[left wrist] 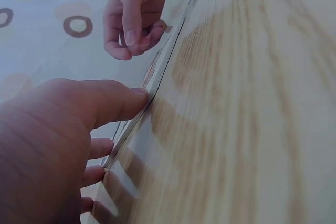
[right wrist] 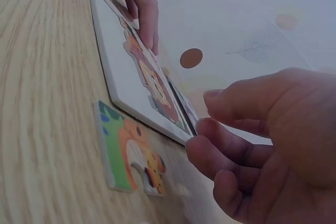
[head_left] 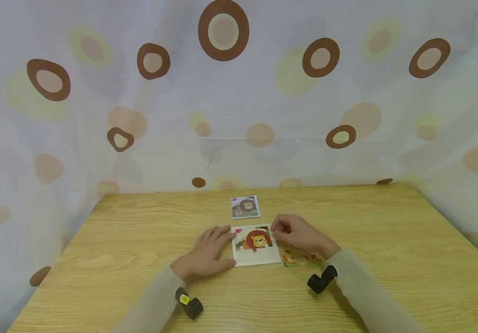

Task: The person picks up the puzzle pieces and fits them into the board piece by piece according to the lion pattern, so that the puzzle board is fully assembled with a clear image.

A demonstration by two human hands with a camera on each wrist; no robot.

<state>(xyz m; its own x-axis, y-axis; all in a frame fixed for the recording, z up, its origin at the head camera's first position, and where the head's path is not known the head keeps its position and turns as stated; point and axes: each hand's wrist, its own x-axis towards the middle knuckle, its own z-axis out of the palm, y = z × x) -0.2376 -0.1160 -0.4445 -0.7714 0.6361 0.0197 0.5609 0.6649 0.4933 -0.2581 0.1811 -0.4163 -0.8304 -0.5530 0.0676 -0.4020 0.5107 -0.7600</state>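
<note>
A square puzzle board with a white frame lies flat on the table, its upper part filled with pieces that show a lion and its lower part bare white. My left hand rests at the board's left edge, thumb and fingers spread and touching it. At the upper right edge is my right hand, its fingers loosely bent; in the right wrist view nothing shows between thumb and fingertips. Close to the board's near right corner lies a loose puzzle piece with green and orange print, and more pieces lie partly under the right forearm.
Behind the board lies a small picture card with the same lion. The wooden table meets a patterned cloth at the back and sides. Each wrist wears a black camera mount.
</note>
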